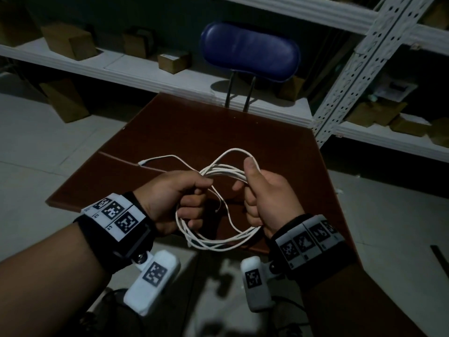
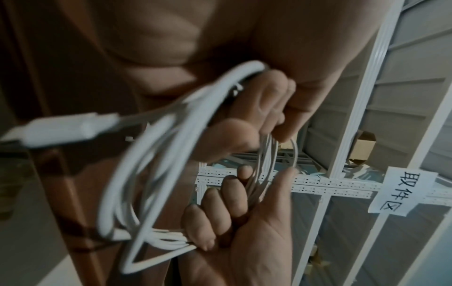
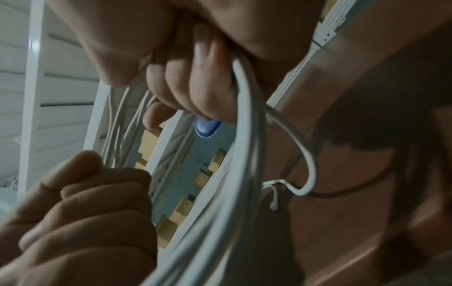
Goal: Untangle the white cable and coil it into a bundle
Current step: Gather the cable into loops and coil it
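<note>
Above the near edge of the brown counter [image 1: 218, 127], both hands hold the white cable [image 1: 218, 242], gathered into several loops. Left hand [image 1: 170, 200]: fingers curled tight around the left side of the loops. Right hand [image 1: 267, 198]: fist closed on the right side, thumb raised against a strand. One plug end [image 1: 142, 163] trails left over the counter. Far shelves [image 1: 121, 69] carry cardboard boxes [image 1: 69, 41]; contents not discernible.

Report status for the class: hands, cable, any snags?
Left hand and right hand both grip the white cable, held above the table. Mostly coiled in loops. One plug end trails loose; thin tie dangles inside the coil.
</note>
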`<state>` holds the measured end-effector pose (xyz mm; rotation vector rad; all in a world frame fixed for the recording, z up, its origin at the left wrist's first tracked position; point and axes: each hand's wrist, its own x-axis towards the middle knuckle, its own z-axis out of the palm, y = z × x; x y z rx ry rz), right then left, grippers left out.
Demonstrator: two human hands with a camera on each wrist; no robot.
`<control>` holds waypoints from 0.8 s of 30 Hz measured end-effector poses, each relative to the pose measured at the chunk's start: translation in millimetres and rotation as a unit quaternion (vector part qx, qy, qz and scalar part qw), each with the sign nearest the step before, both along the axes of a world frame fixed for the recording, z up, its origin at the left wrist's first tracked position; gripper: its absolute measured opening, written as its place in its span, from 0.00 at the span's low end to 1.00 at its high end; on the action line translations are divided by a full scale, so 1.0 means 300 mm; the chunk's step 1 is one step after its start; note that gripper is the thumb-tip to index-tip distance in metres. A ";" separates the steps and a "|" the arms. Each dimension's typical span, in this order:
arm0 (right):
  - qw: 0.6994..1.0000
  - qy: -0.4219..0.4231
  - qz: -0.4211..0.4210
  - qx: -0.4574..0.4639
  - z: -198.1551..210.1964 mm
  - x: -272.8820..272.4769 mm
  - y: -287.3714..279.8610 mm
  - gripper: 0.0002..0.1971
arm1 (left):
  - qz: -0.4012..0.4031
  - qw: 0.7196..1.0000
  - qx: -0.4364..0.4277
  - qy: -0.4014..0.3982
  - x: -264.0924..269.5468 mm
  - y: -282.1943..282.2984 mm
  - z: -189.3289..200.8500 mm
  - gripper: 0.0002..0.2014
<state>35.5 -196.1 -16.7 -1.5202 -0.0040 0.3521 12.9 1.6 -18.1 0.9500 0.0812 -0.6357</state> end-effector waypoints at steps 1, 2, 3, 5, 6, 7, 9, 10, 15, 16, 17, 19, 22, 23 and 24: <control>1.000 0.000 0.008 -0.004 0.000 0.000 -0.002 0.34 | -0.008 1.000 0.000 0.006 0.001 0.001 -0.001 0.13; 1.000 0.002 0.016 -0.004 0.002 -0.001 -0.006 0.35 | -0.016 1.000 -0.004 0.013 0.001 0.002 -0.004 0.14; 1.000 0.008 0.019 -0.001 0.005 0.000 -0.008 0.36 | -0.025 0.999 -0.014 0.020 0.002 0.005 -0.007 0.15; 1.000 0.023 0.013 0.009 0.014 0.002 -0.013 0.36 | -0.045 0.997 -0.046 0.031 0.006 0.013 -0.013 0.19; 0.999 0.028 0.007 0.013 0.017 0.003 -0.013 0.34 | -0.054 0.996 -0.059 0.034 0.008 0.016 -0.015 0.21; 0.999 0.030 0.002 0.015 0.019 0.004 -0.011 0.31 | -0.063 0.995 -0.068 0.034 0.009 0.018 -0.016 0.22; 0.999 0.031 -0.005 0.015 0.015 0.006 -0.007 0.24 | -0.077 0.994 -0.075 0.031 0.009 0.021 -0.019 0.21; 0.999 0.030 -0.006 0.016 0.011 0.008 -0.006 0.21 | -0.082 0.994 -0.074 0.028 0.009 0.021 -0.020 0.20; 0.998 0.044 -0.001 0.040 -0.002 0.020 -0.017 0.18 | -0.082 0.994 -0.067 0.025 0.005 0.018 -0.017 0.18; 0.998 0.047 -0.001 0.044 -0.002 0.020 -0.017 0.19 | -0.079 0.995 -0.062 0.027 0.003 0.015 -0.013 0.18; 0.998 0.048 0.000 0.045 -0.002 0.019 -0.018 0.20 | -0.074 0.996 -0.052 0.028 0.002 0.011 -0.007 0.17; 0.998 0.043 0.005 0.041 -0.003 0.019 -0.015 0.17 | -0.062 0.997 -0.022 0.031 -0.001 0.004 -0.001 0.15; 0.998 0.036 0.025 0.044 -0.004 0.011 -0.010 0.15 | -0.040 0.998 -0.028 0.044 -0.004 -0.003 0.007 0.16; 0.997 0.037 0.034 0.053 -0.005 0.009 -0.009 0.16 | -0.028 0.998 -0.046 0.045 -0.004 -0.001 0.010 0.17; 0.996 0.041 0.044 0.067 -0.003 0.005 -0.008 0.16 | -0.013 0.996 -0.071 0.043 -0.004 0.001 0.015 0.18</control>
